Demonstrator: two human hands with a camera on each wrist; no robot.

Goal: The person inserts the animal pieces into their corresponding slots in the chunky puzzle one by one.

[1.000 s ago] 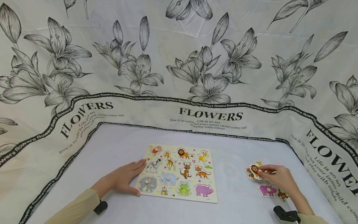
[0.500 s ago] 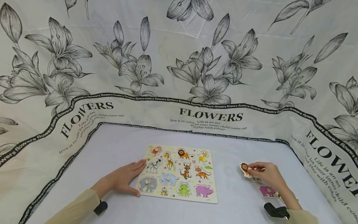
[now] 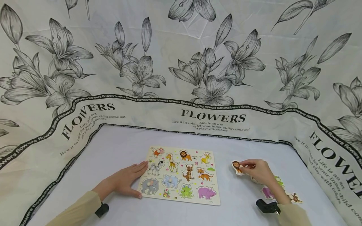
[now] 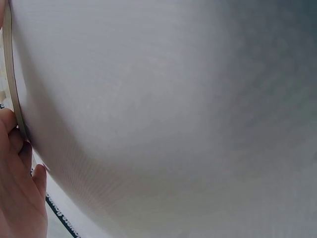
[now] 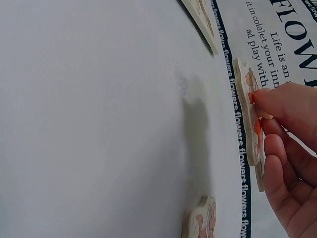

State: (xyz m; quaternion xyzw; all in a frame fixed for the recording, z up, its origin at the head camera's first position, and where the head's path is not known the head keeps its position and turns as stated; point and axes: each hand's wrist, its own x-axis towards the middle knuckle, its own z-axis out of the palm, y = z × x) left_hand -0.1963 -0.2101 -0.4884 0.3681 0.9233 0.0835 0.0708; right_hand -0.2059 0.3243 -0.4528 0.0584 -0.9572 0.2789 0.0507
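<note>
The right hand [image 3: 258, 172] pinches a lion piece [image 3: 236, 166] off the table [image 3: 118, 147] — right of the board [image 3: 181, 175], near what seem to be loose pieces [image 3: 268, 192]. The left hand [image 3: 125, 180] lies flat, fingers straight, against the board's left edge — holding nothing.

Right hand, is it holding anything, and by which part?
The right hand pinches a lion puzzle piece by the small peg on its face, clear of the puzzle board.
</note>
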